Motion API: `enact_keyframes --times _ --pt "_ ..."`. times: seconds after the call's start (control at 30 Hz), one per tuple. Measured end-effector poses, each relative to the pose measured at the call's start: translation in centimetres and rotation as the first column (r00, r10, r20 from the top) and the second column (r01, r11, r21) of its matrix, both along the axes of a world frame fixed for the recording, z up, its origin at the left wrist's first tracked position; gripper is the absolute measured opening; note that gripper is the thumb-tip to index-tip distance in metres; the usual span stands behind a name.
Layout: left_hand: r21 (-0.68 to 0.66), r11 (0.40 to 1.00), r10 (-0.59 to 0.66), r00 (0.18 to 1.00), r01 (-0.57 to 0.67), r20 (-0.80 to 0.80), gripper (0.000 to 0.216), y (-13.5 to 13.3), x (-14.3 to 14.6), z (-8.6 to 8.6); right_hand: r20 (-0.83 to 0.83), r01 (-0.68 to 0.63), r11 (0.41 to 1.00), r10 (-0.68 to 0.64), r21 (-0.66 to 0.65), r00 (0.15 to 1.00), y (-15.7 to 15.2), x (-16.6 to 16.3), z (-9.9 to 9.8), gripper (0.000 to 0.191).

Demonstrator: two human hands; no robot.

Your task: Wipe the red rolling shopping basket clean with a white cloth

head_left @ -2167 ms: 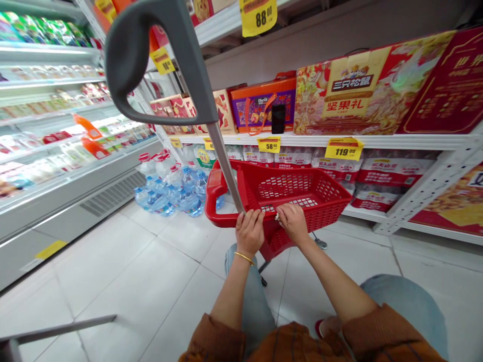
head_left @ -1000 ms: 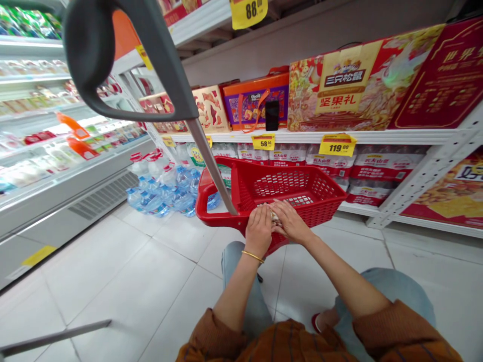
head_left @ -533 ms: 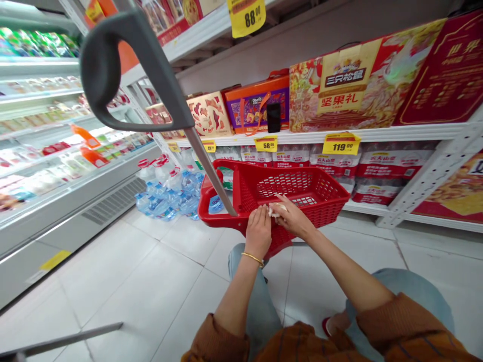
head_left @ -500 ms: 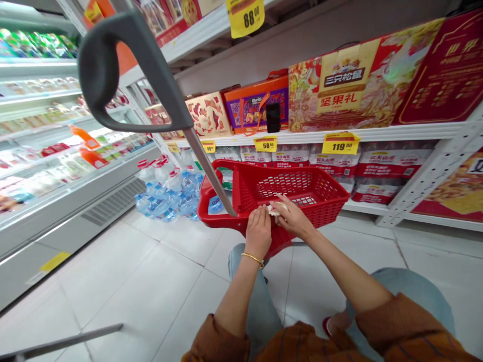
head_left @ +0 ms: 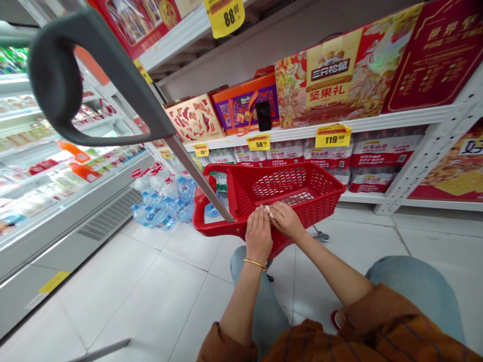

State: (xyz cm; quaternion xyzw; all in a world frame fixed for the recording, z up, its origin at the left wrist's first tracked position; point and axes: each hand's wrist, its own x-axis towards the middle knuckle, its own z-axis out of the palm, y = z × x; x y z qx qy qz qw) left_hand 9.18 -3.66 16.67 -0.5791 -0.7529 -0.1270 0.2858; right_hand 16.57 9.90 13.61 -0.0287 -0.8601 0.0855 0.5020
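A red plastic shopping basket (head_left: 302, 193) on wheels stands on the tiled floor in front of me. Its grey pull handle (head_left: 94, 85) rises on a metal rod toward the camera. My left hand (head_left: 258, 235), with a gold bangle on the wrist, rests on the basket's near rim with fingers together. My right hand (head_left: 287, 221) sits right beside it, fingers pinched on a small white wad (head_left: 267, 209) pressed against the rim. Both hands touch at the fingertips. My knees in blue jeans show below.
Shelves on the right carry gift boxes (head_left: 332, 80), yellow price tags (head_left: 332, 136) and packs of bottled water (head_left: 373, 166). Large water bottles (head_left: 166, 198) stand on the floor to the left of the basket. A chilled display case (head_left: 56, 171) runs along the left.
My right hand has drawn back from inside the basket to the near rim, and the white wad is tucked closer between both hands. The view has tilted slightly.
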Motion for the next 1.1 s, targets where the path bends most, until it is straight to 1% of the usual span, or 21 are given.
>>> enact_keyframes --times 0.1,0.27,0.4,0.47,0.6,0.7,0.8,0.87,0.97,1.03,1.1 --pt "0.002 1.000 -0.009 1.000 0.009 -0.006 0.050 -0.2 -0.1 0.0 -0.014 0.030 0.999 -0.030 0.017 0.999 0.5 0.3 -0.4 0.025" --pt "0.043 0.999 -0.010 1.000 0.008 0.029 0.044 -0.1 0.1 0.3 -0.018 0.062 0.998 -0.062 -0.012 0.998 1.3 0.7 -0.8 0.025" --pt "0.060 0.998 0.000 0.998 -0.003 0.062 0.043 0.2 0.3 0.4 -0.012 0.104 0.993 -0.103 0.051 0.995 1.8 0.8 -1.0 0.024" --pt "0.070 0.998 0.003 0.998 -0.007 0.058 0.042 0.3 0.3 0.4 -0.027 0.106 0.993 -0.105 0.060 0.994 2.1 0.9 -1.1 0.025" --pt "0.074 0.997 0.011 0.998 -0.016 0.063 0.040 0.5 0.3 0.2 -0.031 0.063 0.998 -0.063 0.015 0.998 2.5 1.2 -1.3 0.032" --pt "0.095 0.995 0.012 0.996 -0.020 0.090 0.040 0.6 0.3 0.2 -0.020 0.046 0.998 -0.046 -0.031 0.999 2.0 1.2 -0.8 0.035" --pt "0.152 0.988 0.012 0.996 -0.025 0.091 0.039 0.7 0.5 0.1 -0.023 0.029 0.996 -0.031 -0.081 0.999 0.6 0.8 -0.3 0.034" --pt "0.183 0.983 0.007 0.997 -0.022 0.083 0.039 0.8 0.6 0.0 -0.033 0.000 0.996 -0.002 -0.084 0.999 -0.4 0.3 -0.2 0.034" --pt "0.199 0.980 0.002 0.997 -0.018 0.081 0.039 0.8 0.6 -0.2 -0.047 0.004 0.996 -0.008 -0.086 0.999 -1.5 -0.3 -0.6 0.036" --pt "0.203 0.979 0.002 0.997 -0.018 0.077 0.039 0.8 0.6 -0.2 -0.045 0.044 0.996 -0.047 -0.072 0.998 -1.6 -0.4 -1.2 0.037" --pt "0.203 0.979 0.002 0.998 -0.016 0.067 0.038 0.7 0.5 -0.3 -0.031 0.086 0.996 -0.087 -0.028 0.996 -1.3 -0.4 -1.8 0.037"
